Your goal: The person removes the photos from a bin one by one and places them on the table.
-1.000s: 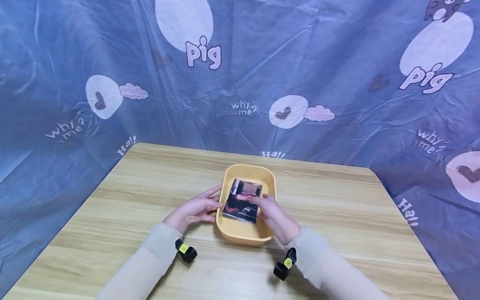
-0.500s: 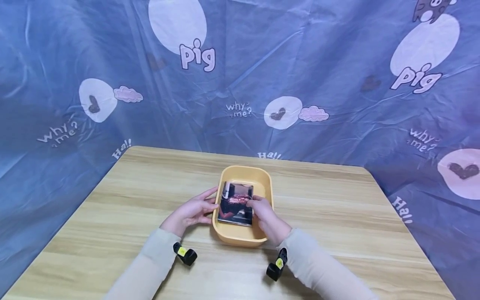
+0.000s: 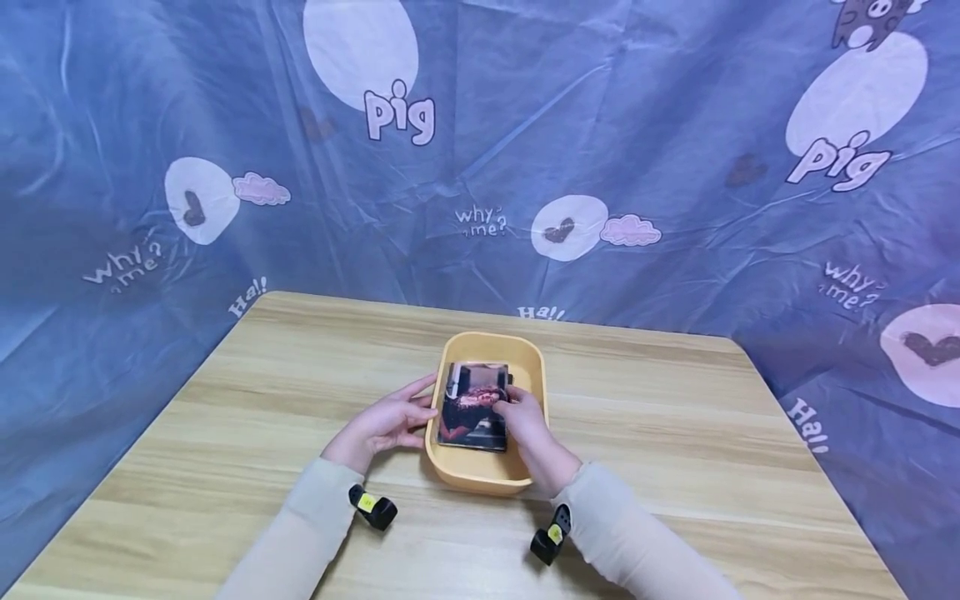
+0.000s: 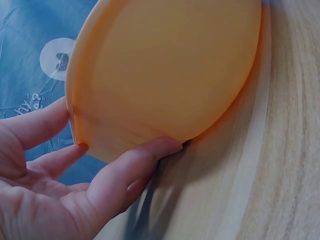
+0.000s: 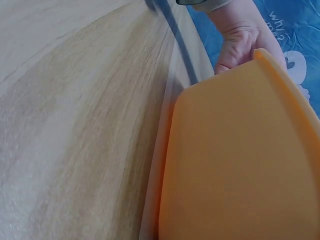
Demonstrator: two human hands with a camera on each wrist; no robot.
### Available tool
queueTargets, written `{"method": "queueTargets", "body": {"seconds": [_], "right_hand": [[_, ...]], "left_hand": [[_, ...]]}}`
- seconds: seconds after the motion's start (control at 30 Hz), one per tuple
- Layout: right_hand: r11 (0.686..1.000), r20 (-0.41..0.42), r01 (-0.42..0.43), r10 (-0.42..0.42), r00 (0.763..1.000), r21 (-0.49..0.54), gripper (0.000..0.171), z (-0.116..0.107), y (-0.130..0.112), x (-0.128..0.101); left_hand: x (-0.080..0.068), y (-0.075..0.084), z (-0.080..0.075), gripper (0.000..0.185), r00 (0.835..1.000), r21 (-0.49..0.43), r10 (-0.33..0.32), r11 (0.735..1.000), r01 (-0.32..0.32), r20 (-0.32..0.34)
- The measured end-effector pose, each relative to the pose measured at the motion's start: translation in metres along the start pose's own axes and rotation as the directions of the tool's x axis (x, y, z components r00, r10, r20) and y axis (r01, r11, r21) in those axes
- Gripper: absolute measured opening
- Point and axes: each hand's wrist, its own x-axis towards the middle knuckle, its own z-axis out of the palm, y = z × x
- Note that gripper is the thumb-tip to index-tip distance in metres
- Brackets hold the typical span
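A yellow-orange plastic bin [image 3: 528,360] with rounded corners stands on the table. Inside it, near the left wall, lies a flat glossy photo stack [image 3: 471,421], its top picture dark with a red patch. My right hand [image 3: 531,427] reaches over the right rim, thumb on the picture and fingers at the stack's right edge, pinching it. A small dark piece shows beside those fingertips. My left hand [image 3: 377,423] rests spread against the left outer wall; the left wrist view shows its thumb [image 4: 159,147] low on that wall. The right wrist view leaves the right fingers hidden.
The wood-grain table [image 3: 660,400] extends on every side of the bin. Behind it hangs a blue printed curtain [image 3: 480,150]. Black wrist cameras are strapped over both pale sleeves [image 3: 622,529].
The photo stack has shifted left inside the bin and lies straighter, with my right hand moving along. My left hand stays at the left wall. The head view has shifted slightly.
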Motion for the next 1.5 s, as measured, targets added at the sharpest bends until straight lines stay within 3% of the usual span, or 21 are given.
{"method": "queueTargets", "body": {"seconds": [0.2,0.4,0.7,1.17,1.37,1.5], "right_hand": [[0.994,-0.077,0.06,-0.054,0.996,0.087,0.047,0.0,0.002,0.001],[0.982,-0.08,0.045,-0.031,0.996,0.183,0.043,0.0,0.003,0.001],[0.991,-0.135,0.043,-0.025,0.991,0.13,0.03,-0.002,-0.004,0.0],[0.977,-0.166,0.059,-0.025,0.986,0.203,0.025,0.0,-0.006,0.002],[0.943,-0.151,0.102,-0.056,0.987,0.316,0.023,-0.004,-0.018,0.002],[0.915,-0.11,0.082,-0.042,0.993,0.394,0.023,-0.02,-0.032,0.006]], "left_hand": [[0.001,-0.002,0.0,0.075,1.0,-0.005,0.006,1.0,-0.006,0.015],[0.0,-0.003,-0.002,0.075,1.0,-0.009,0.003,1.0,-0.003,0.011],[0.001,0.004,0.004,0.075,0.998,0.008,0.013,1.0,-0.013,-0.058],[-0.003,0.006,0.008,0.074,0.993,-0.006,-0.006,1.0,0.005,-0.115],[-0.001,0.009,0.004,0.075,0.994,-0.022,0.0,1.0,-0.002,-0.107],[-0.001,0.008,0.002,0.074,0.995,-0.053,-0.007,0.999,0.002,-0.098]]}}
